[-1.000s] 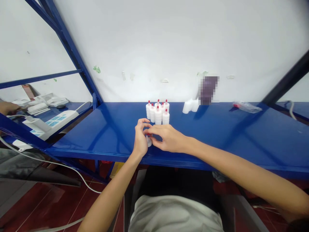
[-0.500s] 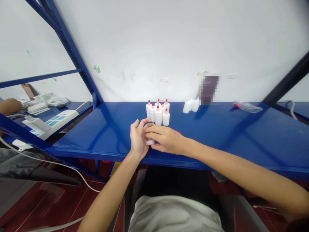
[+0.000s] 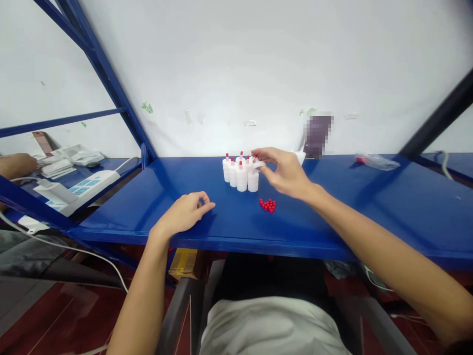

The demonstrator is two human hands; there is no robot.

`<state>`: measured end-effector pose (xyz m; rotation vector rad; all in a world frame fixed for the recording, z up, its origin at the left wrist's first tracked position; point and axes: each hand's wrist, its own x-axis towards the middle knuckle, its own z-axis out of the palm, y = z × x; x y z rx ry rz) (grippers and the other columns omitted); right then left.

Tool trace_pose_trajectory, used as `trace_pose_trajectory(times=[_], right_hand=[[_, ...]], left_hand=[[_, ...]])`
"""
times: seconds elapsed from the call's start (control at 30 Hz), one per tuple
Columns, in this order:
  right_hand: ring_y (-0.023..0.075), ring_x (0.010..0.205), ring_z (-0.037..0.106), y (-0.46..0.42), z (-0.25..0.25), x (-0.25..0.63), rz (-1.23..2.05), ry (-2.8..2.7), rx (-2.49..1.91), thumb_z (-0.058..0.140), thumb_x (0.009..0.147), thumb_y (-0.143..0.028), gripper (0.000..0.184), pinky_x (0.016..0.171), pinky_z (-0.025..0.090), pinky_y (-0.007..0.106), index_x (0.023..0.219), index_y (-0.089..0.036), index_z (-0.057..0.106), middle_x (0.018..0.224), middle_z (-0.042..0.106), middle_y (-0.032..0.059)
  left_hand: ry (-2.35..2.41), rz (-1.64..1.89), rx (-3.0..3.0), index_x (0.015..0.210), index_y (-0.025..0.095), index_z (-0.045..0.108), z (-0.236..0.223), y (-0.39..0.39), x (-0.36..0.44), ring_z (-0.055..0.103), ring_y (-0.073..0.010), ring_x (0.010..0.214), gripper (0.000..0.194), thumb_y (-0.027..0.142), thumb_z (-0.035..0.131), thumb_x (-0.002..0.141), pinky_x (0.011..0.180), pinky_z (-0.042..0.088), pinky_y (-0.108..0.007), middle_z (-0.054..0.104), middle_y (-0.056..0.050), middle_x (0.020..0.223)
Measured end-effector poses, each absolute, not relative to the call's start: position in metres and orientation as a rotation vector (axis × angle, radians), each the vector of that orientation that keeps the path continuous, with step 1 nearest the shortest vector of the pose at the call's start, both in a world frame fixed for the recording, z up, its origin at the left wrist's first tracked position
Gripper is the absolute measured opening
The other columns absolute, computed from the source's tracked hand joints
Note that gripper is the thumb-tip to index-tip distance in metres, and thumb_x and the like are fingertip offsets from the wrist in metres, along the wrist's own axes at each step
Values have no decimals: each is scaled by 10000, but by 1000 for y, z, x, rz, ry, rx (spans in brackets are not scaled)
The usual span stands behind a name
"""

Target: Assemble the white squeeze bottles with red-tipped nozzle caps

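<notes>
My right hand [image 3: 283,171] is raised over the shelf, its thumb and fingers closed on a small white plastic piece [image 3: 259,164], whose exact kind is blurred. It is just right of a cluster of white squeeze bottles [image 3: 241,178] with red tips, and partly covers the right-hand ones. My left hand [image 3: 185,211] rests near the front edge of the shelf, fingers loosely curled, thumb apart, with nothing visible in it. Between the hands, nearer the front, lies a pile of small red caps [image 3: 268,205].
More white plastic pieces [image 3: 300,157] show partly behind my right hand. A clear plastic bag [image 3: 380,161] with something red lies at the back right of the blue shelf [image 3: 369,207]. At far left are a power strip [image 3: 86,190] and another person's hand [image 3: 18,164].
My hands have come apart from the white bottle they held together. The left moved left onto the shelf; the right moved up and right, now gripping a white piece. The red caps are uncovered.
</notes>
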<state>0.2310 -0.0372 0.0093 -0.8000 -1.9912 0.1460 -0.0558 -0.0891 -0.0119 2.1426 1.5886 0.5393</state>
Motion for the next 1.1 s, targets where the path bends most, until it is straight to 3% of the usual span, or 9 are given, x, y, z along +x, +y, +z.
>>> trace_pose_trajectory(times=[0.2, 0.37, 0.53, 0.7, 0.87, 1.0, 1.1], right_hand=[[224, 1059, 680, -30, 10, 238, 125, -1946, -827, 547, 940, -296, 231, 907, 578, 410, 1018, -191, 737, 1119, 730, 71], [228, 1016, 682, -19, 5, 244, 105, -1892, -863, 567, 922, -264, 188, 834, 601, 405, 957, -208, 743, 1128, 711, 82], [185, 810, 672, -13, -9, 238, 4, -1865, -922, 524, 879, -133, 248, 786, 602, 432, 998, -205, 729, 1249, 637, 99], [225, 933, 664, -14, -17, 232, 32, -1898, -875, 571, 902, -215, 237, 888, 568, 500, 1103, -219, 698, 1331, 546, 116], [226, 1014, 628, -14, -20, 233, 42, -1940, -824, 525, 953, -250, 266, 921, 559, 462, 1167, -224, 680, 1155, 560, 101], [231, 1006, 616, -11, -25, 232, 80, -1997, -824, 546, 931, -254, 339, 921, 552, 452, 1261, -227, 623, 1113, 561, 92], [233, 1005, 614, -10, -29, 230, 120, -2032, -829, 553, 915, -238, 420, 923, 540, 442, 1335, -226, 567, 1137, 564, 95]], left_hand=[[1608, 516, 2217, 720, 217, 600, -18, -81, -45, 504, -159, 532, 370, 574, 681, 772, 501, 297, -252, 597, 8, 614], [1408, 355, 2126, 800, 215, 634, -5, -91, -63, 515, -147, 604, 423, 530, 830, 599, 528, 362, -231, 603, 18, 721], [1321, 334, 1964, 822, 211, 624, 11, -106, -75, 538, -150, 607, 347, 485, 784, 683, 540, 415, -222, 610, 11, 680], [1321, 225, 1829, 869, 220, 573, 8, -108, -81, 550, -133, 474, 340, 466, 758, 726, 472, 407, -218, 595, 34, 644], [1339, 494, 1935, 877, 209, 586, -1, -97, -62, 573, -147, 505, 294, 488, 664, 823, 497, 421, -227, 613, 9, 650], [1203, 837, 1942, 772, 190, 578, -4, -93, -25, 459, -122, 541, 300, 472, 601, 870, 514, 359, -221, 503, 20, 608], [1112, 986, 1912, 584, 186, 388, -11, -91, -5, 275, -96, 527, 433, 445, 579, 874, 509, 245, -236, 308, 40, 563]])
